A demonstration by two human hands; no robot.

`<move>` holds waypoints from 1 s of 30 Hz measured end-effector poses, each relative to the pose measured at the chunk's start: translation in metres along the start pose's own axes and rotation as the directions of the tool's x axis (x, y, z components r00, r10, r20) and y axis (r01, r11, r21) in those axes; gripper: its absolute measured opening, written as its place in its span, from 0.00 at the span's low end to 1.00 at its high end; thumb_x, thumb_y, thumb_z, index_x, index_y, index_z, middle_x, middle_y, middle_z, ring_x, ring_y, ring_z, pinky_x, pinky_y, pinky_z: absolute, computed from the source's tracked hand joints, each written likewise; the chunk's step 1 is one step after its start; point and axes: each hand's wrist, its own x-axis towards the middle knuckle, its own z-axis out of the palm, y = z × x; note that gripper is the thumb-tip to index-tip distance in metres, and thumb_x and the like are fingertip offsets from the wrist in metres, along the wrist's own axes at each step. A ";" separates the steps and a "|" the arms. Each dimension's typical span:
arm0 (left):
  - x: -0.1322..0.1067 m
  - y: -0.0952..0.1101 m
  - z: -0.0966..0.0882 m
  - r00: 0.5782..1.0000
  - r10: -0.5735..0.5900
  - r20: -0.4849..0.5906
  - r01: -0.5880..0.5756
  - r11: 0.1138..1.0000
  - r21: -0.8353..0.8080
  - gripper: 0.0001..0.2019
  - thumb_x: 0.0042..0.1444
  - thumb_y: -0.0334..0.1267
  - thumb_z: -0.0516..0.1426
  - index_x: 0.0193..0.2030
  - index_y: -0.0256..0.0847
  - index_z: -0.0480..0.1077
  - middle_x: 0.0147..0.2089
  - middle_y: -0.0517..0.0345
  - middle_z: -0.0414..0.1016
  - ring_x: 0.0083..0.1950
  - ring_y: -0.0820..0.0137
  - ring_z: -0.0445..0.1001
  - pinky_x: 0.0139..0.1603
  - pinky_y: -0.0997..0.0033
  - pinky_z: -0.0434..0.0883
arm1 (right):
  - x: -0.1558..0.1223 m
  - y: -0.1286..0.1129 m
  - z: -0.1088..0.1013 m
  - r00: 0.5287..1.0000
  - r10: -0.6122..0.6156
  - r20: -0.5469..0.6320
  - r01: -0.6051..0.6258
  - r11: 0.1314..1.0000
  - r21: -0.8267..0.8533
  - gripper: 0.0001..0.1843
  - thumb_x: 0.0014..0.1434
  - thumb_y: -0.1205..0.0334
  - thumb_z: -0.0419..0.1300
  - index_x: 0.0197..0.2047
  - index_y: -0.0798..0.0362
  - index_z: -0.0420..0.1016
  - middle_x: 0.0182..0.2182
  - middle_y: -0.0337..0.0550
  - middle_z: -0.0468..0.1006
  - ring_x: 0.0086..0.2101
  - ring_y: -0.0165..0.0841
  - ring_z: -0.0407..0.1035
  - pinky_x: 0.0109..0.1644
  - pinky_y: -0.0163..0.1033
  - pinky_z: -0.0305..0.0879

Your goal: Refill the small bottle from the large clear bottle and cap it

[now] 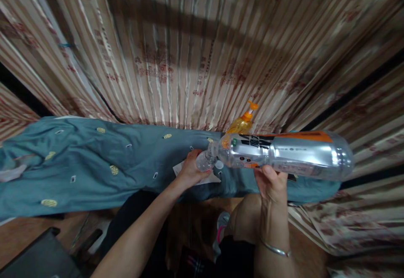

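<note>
My right hand [272,181] is wrapped around a large clear plastic bottle [299,153] with a silver and orange label. That bottle lies nearly level in the air, its neck pointing left. In my left hand [191,170] is a small clear plastic container [205,161], its fingers curled around the side. The big bottle's neck meets or overlaps the small container's upper part; whether they touch I cannot tell. Below them, a white sheet of paper [211,179] lies on the cloth, partly hidden by my left hand. A round white cap [219,165] shows beside the container.
A yellow pump bottle [241,123] with an orange top stands behind the large bottle. Teal patterned cloth [94,156] covers the narrow surface, backed by a striped curtain [176,59]. At lower left is a dark grey object [41,257].
</note>
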 end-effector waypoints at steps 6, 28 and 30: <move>0.000 0.002 0.000 1.000 0.010 -0.006 -0.010 1.000 -0.002 0.25 0.34 0.32 0.67 0.42 0.39 0.66 0.43 0.53 0.71 0.46 0.59 0.71 0.48 0.58 0.68 | 0.002 -0.001 -0.004 1.000 0.008 0.010 -0.008 0.999 -0.039 0.39 0.33 0.56 0.71 0.52 0.47 0.68 0.45 0.46 0.78 0.46 0.45 0.72 0.51 0.55 0.66; -0.001 -0.001 0.002 1.000 0.021 -0.008 -0.021 1.000 0.000 0.25 0.35 0.32 0.66 0.43 0.39 0.66 0.42 0.55 0.71 0.46 0.60 0.70 0.48 0.59 0.68 | 0.014 0.006 -0.021 0.995 -0.061 0.073 0.074 0.980 -0.183 0.34 0.39 0.53 0.70 0.50 0.50 0.70 0.42 0.47 0.79 0.46 0.45 0.72 0.54 0.56 0.63; -0.001 -0.001 0.002 1.000 0.022 -0.017 -0.022 1.000 -0.014 0.25 0.34 0.32 0.67 0.43 0.39 0.66 0.42 0.54 0.71 0.46 0.60 0.70 0.47 0.59 0.68 | 0.013 0.006 -0.021 0.995 -0.064 0.076 0.078 0.978 -0.191 0.33 0.39 0.53 0.70 0.50 0.50 0.70 0.42 0.47 0.78 0.46 0.45 0.72 0.54 0.56 0.63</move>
